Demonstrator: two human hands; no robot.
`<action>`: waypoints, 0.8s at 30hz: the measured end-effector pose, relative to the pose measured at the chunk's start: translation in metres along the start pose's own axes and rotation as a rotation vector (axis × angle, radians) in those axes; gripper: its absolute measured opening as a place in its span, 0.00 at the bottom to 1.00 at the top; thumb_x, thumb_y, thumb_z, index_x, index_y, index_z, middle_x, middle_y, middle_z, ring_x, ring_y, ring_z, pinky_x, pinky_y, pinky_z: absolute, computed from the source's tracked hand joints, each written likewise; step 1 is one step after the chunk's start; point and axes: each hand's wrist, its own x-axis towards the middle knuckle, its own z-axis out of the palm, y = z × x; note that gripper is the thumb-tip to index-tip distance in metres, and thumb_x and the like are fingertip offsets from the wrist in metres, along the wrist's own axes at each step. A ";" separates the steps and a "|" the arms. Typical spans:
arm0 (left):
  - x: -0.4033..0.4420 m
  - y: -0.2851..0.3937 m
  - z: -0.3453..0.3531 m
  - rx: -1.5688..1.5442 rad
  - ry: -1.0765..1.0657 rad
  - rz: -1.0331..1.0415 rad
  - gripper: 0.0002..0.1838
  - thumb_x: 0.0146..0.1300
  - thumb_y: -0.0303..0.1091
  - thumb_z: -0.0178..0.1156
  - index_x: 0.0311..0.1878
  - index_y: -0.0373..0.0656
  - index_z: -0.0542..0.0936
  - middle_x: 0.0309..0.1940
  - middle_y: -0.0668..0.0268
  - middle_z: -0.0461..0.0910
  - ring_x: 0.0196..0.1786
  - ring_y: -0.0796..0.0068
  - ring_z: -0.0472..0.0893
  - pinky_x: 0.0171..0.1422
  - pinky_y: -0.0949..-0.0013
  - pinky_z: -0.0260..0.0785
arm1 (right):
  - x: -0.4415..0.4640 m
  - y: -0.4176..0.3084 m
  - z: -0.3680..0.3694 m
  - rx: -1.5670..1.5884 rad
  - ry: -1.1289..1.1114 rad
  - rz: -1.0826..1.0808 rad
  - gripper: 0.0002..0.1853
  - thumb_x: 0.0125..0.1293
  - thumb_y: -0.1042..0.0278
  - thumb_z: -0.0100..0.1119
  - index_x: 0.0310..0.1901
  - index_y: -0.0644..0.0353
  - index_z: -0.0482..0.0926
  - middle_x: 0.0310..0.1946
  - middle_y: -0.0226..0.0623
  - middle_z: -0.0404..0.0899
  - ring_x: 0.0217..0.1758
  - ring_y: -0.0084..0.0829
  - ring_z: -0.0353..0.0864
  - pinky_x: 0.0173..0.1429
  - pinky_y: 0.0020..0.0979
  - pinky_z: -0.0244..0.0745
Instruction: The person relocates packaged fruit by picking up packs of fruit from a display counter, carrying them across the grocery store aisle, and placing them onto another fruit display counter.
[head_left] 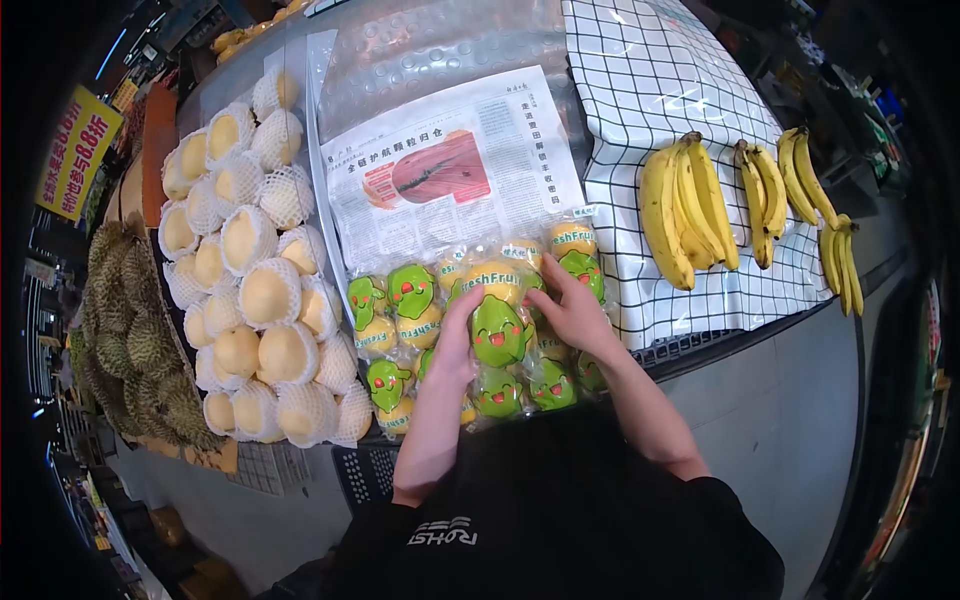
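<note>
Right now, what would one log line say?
left hand, right hand: around clear plastic fruit packet with green cartoon; beyond: flat printed newspaper; rightward: yellow banana bunches

1. L hand (458,330) & R hand (575,308) hold a clear bag (498,330) b/w them, one each side; bag has yellow stuff + green smiley cartoon, "FreshFruit" txt up top.
2. Other bags (410,290), same print, packed around & under it.
3. Newspaper (450,225) lies flat just beyond bags, red pic near its middle.
4. Pale round fruit (268,292) in white foam nets, stacked L of bags.
5. Durians (135,325) piled further L; yellow sign (75,155) w/ red txt beyond, tilted.
6. R side: B&W checked cloth (620,80) w/ bananas (685,215) in separate bunches.
7. Person wears blk top (560,510), pale lettering.
</note>
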 end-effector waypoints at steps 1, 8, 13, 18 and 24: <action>-0.002 -0.001 0.000 -0.001 0.003 0.027 0.23 0.69 0.45 0.48 0.58 0.36 0.71 0.49 0.56 0.79 0.47 0.65 0.82 0.51 0.60 0.77 | 0.000 0.002 0.000 0.127 0.018 -0.039 0.37 0.61 0.67 0.64 0.68 0.69 0.58 0.50 0.50 0.80 0.41 0.34 0.83 0.43 0.33 0.75; -0.024 0.000 -0.002 -0.282 -0.152 0.121 0.30 0.68 0.51 0.47 0.63 0.35 0.66 0.50 0.49 0.77 0.49 0.49 0.80 0.49 0.53 0.78 | -0.018 -0.034 -0.018 0.012 0.118 0.020 0.35 0.55 0.72 0.69 0.64 0.69 0.66 0.51 0.39 0.77 0.48 0.26 0.75 0.53 0.26 0.73; -0.038 0.004 0.003 -0.280 -0.430 0.181 0.34 0.66 0.54 0.48 0.64 0.34 0.63 0.53 0.47 0.75 0.50 0.45 0.79 0.49 0.49 0.77 | -0.018 -0.030 -0.013 0.675 0.132 -0.210 0.40 0.51 0.77 0.71 0.67 0.64 0.62 0.55 0.37 0.71 0.60 0.29 0.68 0.59 0.30 0.70; -0.053 -0.006 0.004 -0.178 -0.413 0.103 0.34 0.66 0.53 0.49 0.65 0.34 0.62 0.54 0.47 0.74 0.51 0.47 0.79 0.53 0.50 0.76 | -0.035 -0.039 -0.025 0.832 -0.013 -0.109 0.38 0.57 0.73 0.67 0.67 0.63 0.59 0.57 0.40 0.71 0.58 0.30 0.72 0.60 0.32 0.70; -0.064 -0.024 0.006 -0.047 -0.285 0.020 0.31 0.67 0.45 0.51 0.66 0.33 0.60 0.52 0.49 0.75 0.49 0.55 0.81 0.53 0.56 0.76 | -0.062 -0.012 -0.022 1.070 -0.135 0.256 0.28 0.70 0.69 0.51 0.69 0.62 0.57 0.61 0.39 0.69 0.60 0.29 0.72 0.62 0.32 0.70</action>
